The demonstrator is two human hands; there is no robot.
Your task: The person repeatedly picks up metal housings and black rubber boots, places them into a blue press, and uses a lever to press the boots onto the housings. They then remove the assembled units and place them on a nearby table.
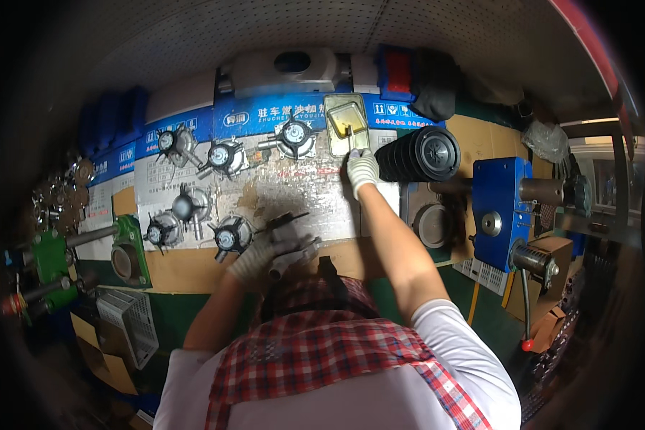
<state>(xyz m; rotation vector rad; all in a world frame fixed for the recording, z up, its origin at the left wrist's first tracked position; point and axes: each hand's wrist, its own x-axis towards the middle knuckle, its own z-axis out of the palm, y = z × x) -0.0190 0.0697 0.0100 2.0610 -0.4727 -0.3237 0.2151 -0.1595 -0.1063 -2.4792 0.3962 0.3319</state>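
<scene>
My right hand (pixel 363 173), in a white knitted glove, is closed around the handle of a small brush (pixel 350 137). The brush end reaches into a metal tray (pixel 335 147) holding yellowish liquid. My left hand (pixel 254 259), gloved too and blurred, grips a silvery cast-metal housing (pixel 285 244) close to my body at the near table edge. Dark thin arms stick out from the housing's top, smeared by motion. Similar housings with black three-armed pieces stand on the cardboard, among them one beside my left hand (pixel 232 235) and one left of the tray (pixel 294 135).
Right of my right hand lies a stack of black round parts (pixel 417 154). A blue hand press (pixel 502 211) with a red-knobbed lever stands at the right, a green press (pixel 127 252) at the left. Shiny metal parts (pixel 61 190) are piled far left. A red-and-blue bin (pixel 396 74) sits behind.
</scene>
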